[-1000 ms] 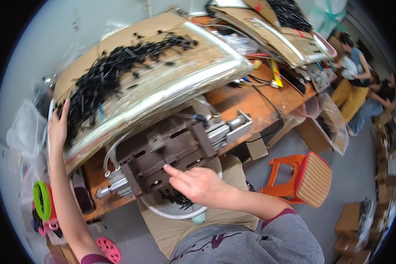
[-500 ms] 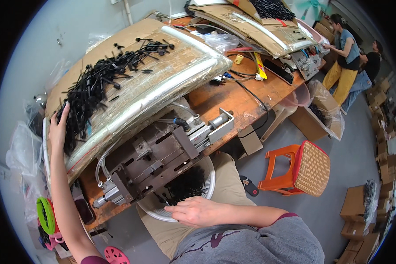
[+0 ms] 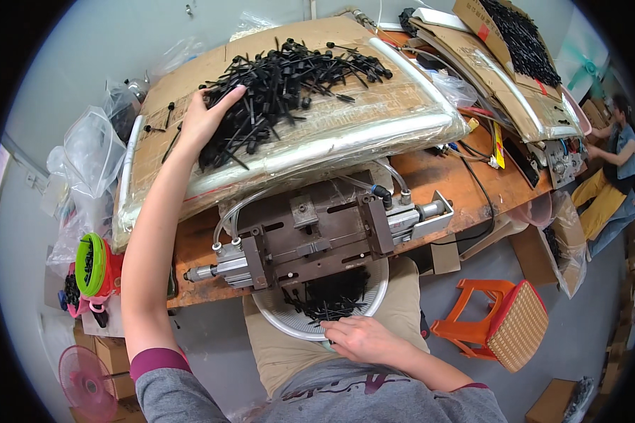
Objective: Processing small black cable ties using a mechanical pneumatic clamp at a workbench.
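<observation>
My left hand [image 3: 206, 117] reaches up onto a pile of small black plastic parts [image 3: 282, 81] spread on a plastic-wrapped cardboard tray [image 3: 374, 123], fingers spread over the pile's left edge. My right hand [image 3: 356, 338] rests on the near rim of a white round basin [image 3: 279, 315] on my lap, which holds several black parts [image 3: 329, 292]. Its fingers curl at the rim; I cannot tell whether they pinch a part. A grey pneumatic press fixture [image 3: 314, 233] sits on the orange bench [image 3: 444, 176] between the two hands.
Clear plastic bags [image 3: 92, 158] and a green-rimmed red container [image 3: 93, 264] stand at the left. An orange stool [image 3: 508, 321] is at the right, with cardboard boxes around it. Another person [image 3: 614, 173] works at the far right. A pink fan [image 3: 85, 381] lies low left.
My right hand has come down from the press fixture to the basin's near rim. My left hand has shifted from the tray's left edge onto the pile of black parts.
</observation>
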The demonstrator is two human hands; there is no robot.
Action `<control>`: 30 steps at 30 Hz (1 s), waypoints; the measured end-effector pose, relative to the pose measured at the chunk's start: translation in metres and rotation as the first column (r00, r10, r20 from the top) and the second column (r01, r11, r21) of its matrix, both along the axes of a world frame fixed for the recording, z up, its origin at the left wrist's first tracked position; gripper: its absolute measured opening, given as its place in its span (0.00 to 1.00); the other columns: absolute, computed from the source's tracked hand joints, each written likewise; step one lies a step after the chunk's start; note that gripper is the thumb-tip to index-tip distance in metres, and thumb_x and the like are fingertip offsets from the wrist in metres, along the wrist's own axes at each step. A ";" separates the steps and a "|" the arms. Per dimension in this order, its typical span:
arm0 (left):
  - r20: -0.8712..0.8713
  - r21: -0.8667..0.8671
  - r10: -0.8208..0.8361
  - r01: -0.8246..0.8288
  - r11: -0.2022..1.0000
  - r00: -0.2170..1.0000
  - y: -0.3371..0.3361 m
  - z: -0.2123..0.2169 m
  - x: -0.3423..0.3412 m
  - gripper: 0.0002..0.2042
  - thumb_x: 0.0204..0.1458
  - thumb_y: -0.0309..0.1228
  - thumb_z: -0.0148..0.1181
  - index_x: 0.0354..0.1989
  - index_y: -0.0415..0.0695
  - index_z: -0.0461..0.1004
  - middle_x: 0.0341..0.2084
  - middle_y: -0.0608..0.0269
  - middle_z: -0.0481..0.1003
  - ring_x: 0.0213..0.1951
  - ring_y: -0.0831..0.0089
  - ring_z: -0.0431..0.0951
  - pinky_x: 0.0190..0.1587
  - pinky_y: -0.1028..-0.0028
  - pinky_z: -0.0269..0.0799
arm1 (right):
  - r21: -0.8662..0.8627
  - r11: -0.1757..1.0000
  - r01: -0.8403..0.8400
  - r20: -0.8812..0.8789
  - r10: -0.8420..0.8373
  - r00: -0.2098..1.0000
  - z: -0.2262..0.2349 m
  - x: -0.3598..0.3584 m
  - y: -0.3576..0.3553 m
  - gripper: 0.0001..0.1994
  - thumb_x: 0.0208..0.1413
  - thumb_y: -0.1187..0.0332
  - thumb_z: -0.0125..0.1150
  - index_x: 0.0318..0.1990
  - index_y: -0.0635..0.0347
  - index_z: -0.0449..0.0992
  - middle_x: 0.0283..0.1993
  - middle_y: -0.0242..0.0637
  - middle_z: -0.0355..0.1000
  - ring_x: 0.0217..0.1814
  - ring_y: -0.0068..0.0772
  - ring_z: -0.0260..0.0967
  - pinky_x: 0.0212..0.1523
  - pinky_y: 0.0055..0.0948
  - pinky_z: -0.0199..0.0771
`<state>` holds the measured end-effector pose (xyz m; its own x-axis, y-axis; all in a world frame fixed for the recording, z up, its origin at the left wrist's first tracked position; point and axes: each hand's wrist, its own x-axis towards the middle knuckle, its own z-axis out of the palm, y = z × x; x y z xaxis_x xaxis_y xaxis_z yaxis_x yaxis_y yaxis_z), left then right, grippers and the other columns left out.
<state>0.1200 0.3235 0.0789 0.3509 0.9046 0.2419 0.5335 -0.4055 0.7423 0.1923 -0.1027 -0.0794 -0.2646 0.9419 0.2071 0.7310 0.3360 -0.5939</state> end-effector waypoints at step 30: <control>-0.250 0.440 -0.214 0.307 0.844 0.944 -0.108 0.012 -0.055 0.12 0.49 0.29 0.66 0.43 0.43 0.77 0.34 0.61 0.76 0.42 0.66 0.77 0.44 0.68 0.71 | 0.417 0.879 0.231 0.220 -0.344 0.913 0.181 0.061 0.250 0.16 0.45 0.62 0.70 0.39 0.58 0.76 0.40 0.38 0.76 0.44 0.43 0.75 0.44 0.37 0.76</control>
<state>0.0650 0.2154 0.0910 0.6378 0.5691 0.5190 0.4659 -0.8216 0.3285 0.2536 0.1472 0.1011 -0.0939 0.8509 0.5169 0.9448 0.2398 -0.2231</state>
